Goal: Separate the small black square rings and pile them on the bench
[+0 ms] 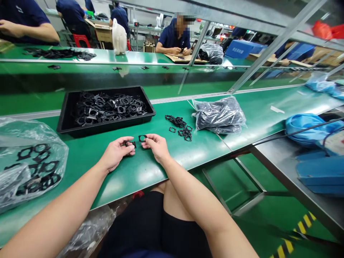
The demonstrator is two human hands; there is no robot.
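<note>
My left hand (pixel 116 153) is closed on a small black plastic part (pixel 131 144), mostly covered by the fingers. Just to its right, my right hand (pixel 157 146) pinches a flat black ring-shaped part (pixel 142 138) by its edge. Both hands are held close together over the green bench, a small gap between the two parts. Behind them stands a black tray (pixel 107 129) heaped with similar black parts (pixel 107 107). A loose pile of black rings (pixel 185 133) lies to the right of my right hand.
An open clear plastic bag (pixel 60 157) with black parts lies at left, and a filled plastic bag (pixel 220 114) at right. Beyond runs a conveyor belt (pixel 102 77) carrying spaced black pieces. A metal post (pixel 276 46) slants at right. A person (pixel 176 37) works opposite.
</note>
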